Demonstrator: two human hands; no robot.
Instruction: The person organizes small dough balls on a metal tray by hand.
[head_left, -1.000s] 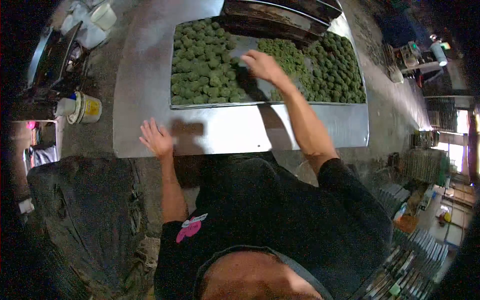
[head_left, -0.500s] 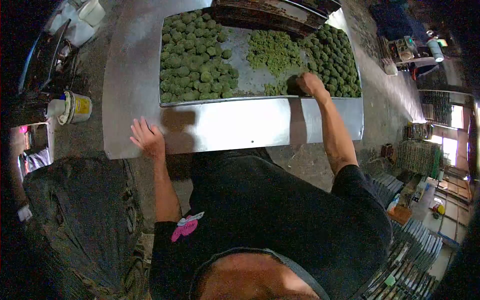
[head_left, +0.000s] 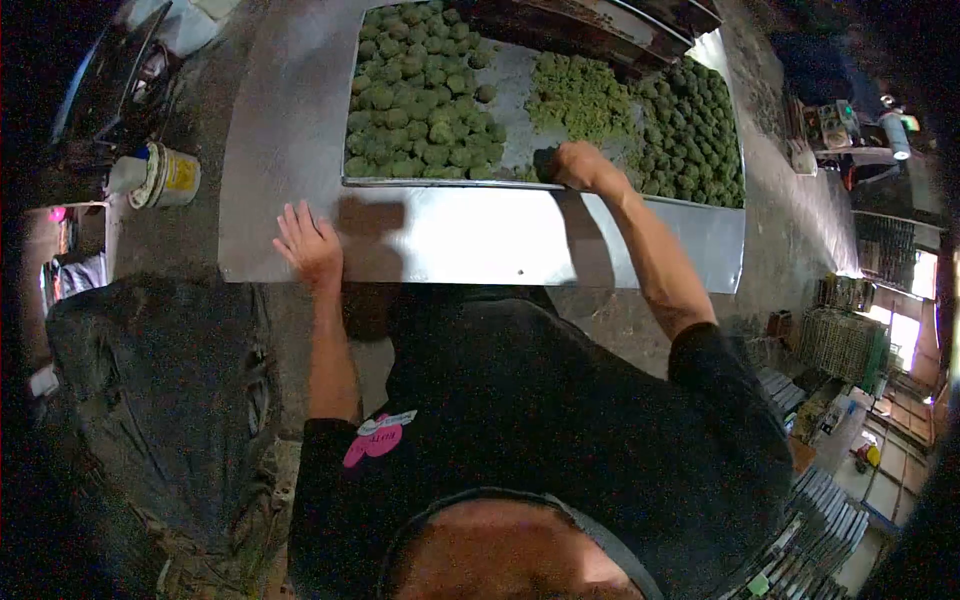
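- Metal tabletop (head_left: 285, 125): front strip bare, bright with glare at centre and crossed by shadows.
- Left hand (head_left: 309, 245): lay at the front left of the tabletop, fingers slightly spread, thumb held apart.
- Right hand (head_left: 593, 170): sat at the near rim of the tray (head_left: 460, 184), fingers curled inward; whether they pinched anything could not be told.
- Loose green clumps (head_left: 578, 97): heaped in the middle of the tray, just beyond the right hand.
- Left group of green balls (head_left: 425, 115): packed across the tray's left side, a few strays along its inner edge.
- Right group of green balls (head_left: 692, 135): massed at the tray's right end, beside the clumps.
- Dark machine (head_left: 585, 32): stood across the tray's far side.
- Wire racks (head_left: 840, 338): stacked well off to the right.
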